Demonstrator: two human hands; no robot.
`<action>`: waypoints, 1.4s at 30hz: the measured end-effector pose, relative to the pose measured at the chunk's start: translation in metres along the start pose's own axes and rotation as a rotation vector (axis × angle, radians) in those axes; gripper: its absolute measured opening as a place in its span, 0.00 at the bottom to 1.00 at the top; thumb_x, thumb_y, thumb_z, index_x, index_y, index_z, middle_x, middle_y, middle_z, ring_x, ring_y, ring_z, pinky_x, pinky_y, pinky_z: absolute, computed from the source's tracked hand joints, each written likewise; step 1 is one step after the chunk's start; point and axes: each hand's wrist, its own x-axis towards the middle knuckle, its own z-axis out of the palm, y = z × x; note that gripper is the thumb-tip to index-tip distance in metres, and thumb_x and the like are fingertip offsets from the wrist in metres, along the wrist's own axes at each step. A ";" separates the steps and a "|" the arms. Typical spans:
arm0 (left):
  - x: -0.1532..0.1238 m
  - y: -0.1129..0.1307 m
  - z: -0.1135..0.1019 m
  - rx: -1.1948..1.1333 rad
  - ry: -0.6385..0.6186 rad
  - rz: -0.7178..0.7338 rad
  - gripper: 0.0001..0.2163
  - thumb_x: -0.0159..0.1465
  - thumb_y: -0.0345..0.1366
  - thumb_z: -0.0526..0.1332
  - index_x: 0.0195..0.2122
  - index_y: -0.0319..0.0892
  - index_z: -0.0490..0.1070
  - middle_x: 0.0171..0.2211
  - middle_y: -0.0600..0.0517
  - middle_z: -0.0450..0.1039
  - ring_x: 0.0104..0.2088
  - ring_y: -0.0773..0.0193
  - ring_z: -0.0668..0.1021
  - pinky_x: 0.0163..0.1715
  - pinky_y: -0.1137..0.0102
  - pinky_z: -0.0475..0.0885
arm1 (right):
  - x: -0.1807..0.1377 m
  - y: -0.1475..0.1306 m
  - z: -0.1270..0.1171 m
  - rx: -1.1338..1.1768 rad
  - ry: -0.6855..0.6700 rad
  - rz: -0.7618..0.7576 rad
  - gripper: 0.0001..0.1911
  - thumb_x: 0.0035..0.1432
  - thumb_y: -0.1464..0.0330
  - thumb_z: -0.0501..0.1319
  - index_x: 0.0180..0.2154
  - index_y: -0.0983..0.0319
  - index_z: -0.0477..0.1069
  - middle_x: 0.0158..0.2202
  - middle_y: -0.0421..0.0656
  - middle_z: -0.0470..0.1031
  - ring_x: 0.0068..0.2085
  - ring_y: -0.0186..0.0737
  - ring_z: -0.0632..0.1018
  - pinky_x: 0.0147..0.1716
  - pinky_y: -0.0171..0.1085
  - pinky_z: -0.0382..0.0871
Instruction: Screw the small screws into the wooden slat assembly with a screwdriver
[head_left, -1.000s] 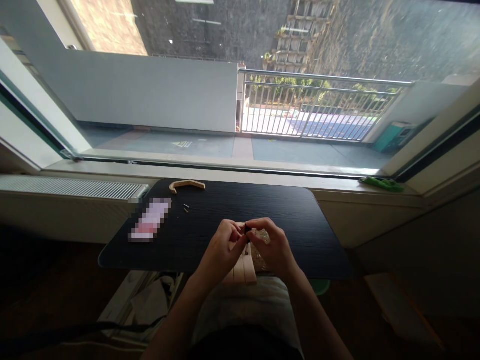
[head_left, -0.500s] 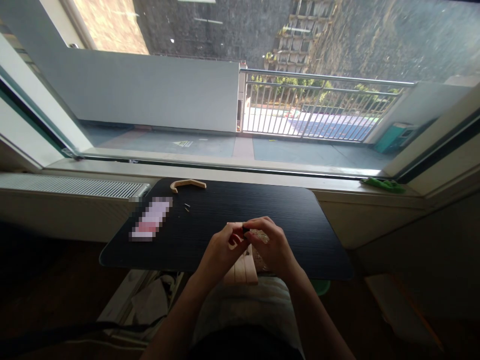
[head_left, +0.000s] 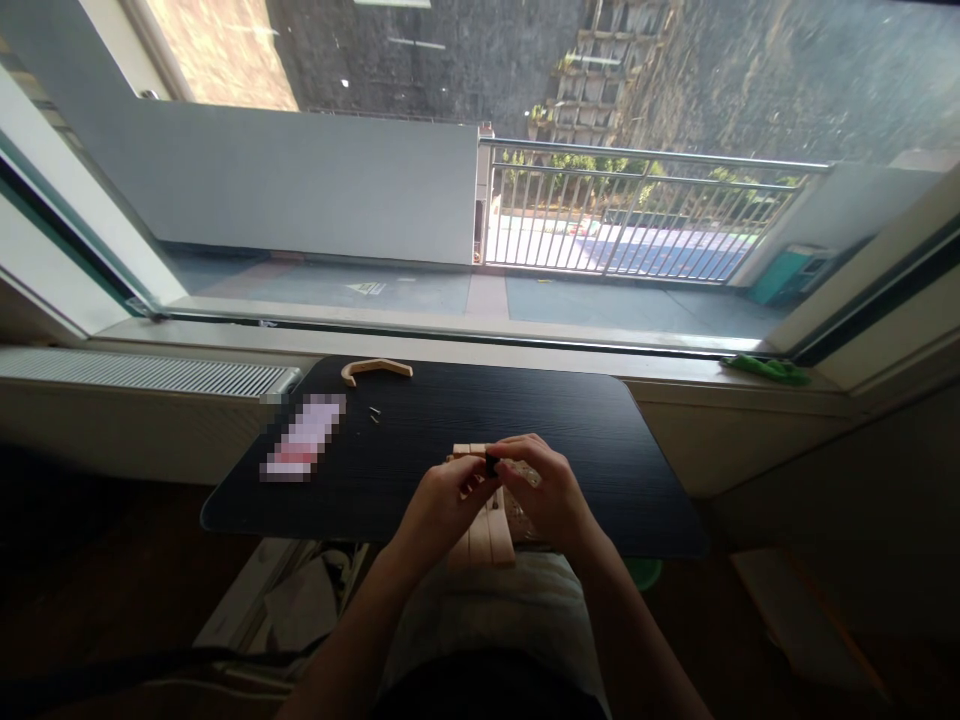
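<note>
Between the fingertips of both my hands is a small black piece (head_left: 492, 463), too small and dark to name. My left hand (head_left: 444, 508) is closed in a pinch on its left side, and my right hand (head_left: 546, 490) pinches it from the right. Below them lies a light wooden piece made of parallel slats (head_left: 481, 545), jutting over the table's near edge; my hands cover its middle. Beside it, partly under my right hand, is a crinkled clear bag (head_left: 519, 520) whose contents I cannot make out.
The dark table (head_left: 600, 450) stands against the window sill (head_left: 480, 345). At its far left are a curved wooden hook (head_left: 379, 366), small metal screws or pins (head_left: 374, 413) and a pixelated pinkish item (head_left: 306, 440). A green cloth (head_left: 766, 370) lies on the sill.
My left fingers have shifted slightly around the black piece, and more of it shows. Otherwise my hands stay in nearly the same place.
</note>
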 end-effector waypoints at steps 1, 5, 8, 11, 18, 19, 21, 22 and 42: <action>0.000 0.000 0.000 0.003 -0.004 -0.002 0.10 0.65 0.41 0.60 0.32 0.41 0.75 0.26 0.53 0.75 0.26 0.66 0.74 0.27 0.73 0.65 | 0.000 0.000 0.000 0.000 -0.002 -0.005 0.16 0.60 0.77 0.61 0.44 0.54 0.79 0.40 0.42 0.81 0.43 0.42 0.78 0.43 0.42 0.74; -0.001 -0.003 0.000 -0.003 -0.009 -0.008 0.11 0.65 0.42 0.60 0.31 0.40 0.74 0.26 0.53 0.74 0.27 0.65 0.74 0.28 0.73 0.65 | 0.000 0.000 0.000 -0.002 -0.009 -0.022 0.17 0.60 0.77 0.60 0.45 0.54 0.79 0.41 0.41 0.81 0.43 0.41 0.78 0.43 0.41 0.74; -0.001 -0.003 0.000 -0.007 0.004 -0.007 0.11 0.65 0.41 0.61 0.30 0.41 0.74 0.26 0.54 0.74 0.26 0.66 0.74 0.27 0.73 0.64 | -0.001 0.000 0.001 -0.007 -0.030 -0.013 0.19 0.61 0.78 0.59 0.47 0.52 0.79 0.43 0.41 0.81 0.45 0.41 0.79 0.44 0.42 0.74; -0.001 -0.003 0.000 -0.020 -0.001 -0.004 0.10 0.65 0.41 0.61 0.30 0.41 0.74 0.26 0.53 0.74 0.26 0.66 0.74 0.27 0.73 0.65 | -0.002 0.001 0.001 0.014 -0.052 0.014 0.20 0.61 0.77 0.58 0.49 0.52 0.78 0.44 0.41 0.81 0.45 0.41 0.79 0.45 0.42 0.75; -0.002 -0.005 0.000 -0.016 -0.023 0.002 0.12 0.66 0.43 0.60 0.30 0.40 0.73 0.27 0.52 0.75 0.27 0.65 0.75 0.27 0.73 0.65 | -0.002 0.002 0.001 0.031 -0.051 0.038 0.19 0.61 0.76 0.59 0.48 0.53 0.79 0.44 0.41 0.81 0.45 0.41 0.79 0.45 0.41 0.74; -0.002 -0.004 0.000 -0.013 -0.021 0.003 0.12 0.67 0.43 0.60 0.30 0.40 0.73 0.26 0.53 0.75 0.27 0.65 0.75 0.27 0.73 0.65 | -0.002 0.002 0.001 0.029 -0.054 0.048 0.19 0.61 0.76 0.59 0.48 0.52 0.79 0.44 0.41 0.81 0.45 0.41 0.79 0.46 0.41 0.74; -0.002 -0.003 0.000 -0.010 -0.018 0.009 0.13 0.67 0.43 0.59 0.31 0.40 0.74 0.26 0.53 0.75 0.27 0.65 0.74 0.27 0.73 0.65 | -0.001 0.002 0.002 0.030 -0.063 0.070 0.19 0.61 0.76 0.59 0.48 0.52 0.79 0.44 0.41 0.81 0.45 0.41 0.79 0.46 0.41 0.74; -0.002 -0.003 0.000 -0.010 -0.019 0.013 0.13 0.67 0.44 0.59 0.31 0.40 0.74 0.27 0.53 0.75 0.27 0.65 0.74 0.27 0.73 0.64 | -0.001 0.001 0.002 0.033 -0.069 0.080 0.18 0.61 0.75 0.59 0.48 0.52 0.78 0.44 0.41 0.81 0.45 0.41 0.79 0.45 0.41 0.74; -0.006 -0.012 -0.007 0.208 -0.078 0.163 0.07 0.66 0.39 0.63 0.37 0.43 0.77 0.39 0.48 0.78 0.43 0.56 0.78 0.46 0.63 0.71 | -0.007 0.006 0.006 0.068 -0.095 0.133 0.15 0.63 0.73 0.58 0.49 0.55 0.74 0.43 0.42 0.81 0.43 0.40 0.81 0.43 0.39 0.75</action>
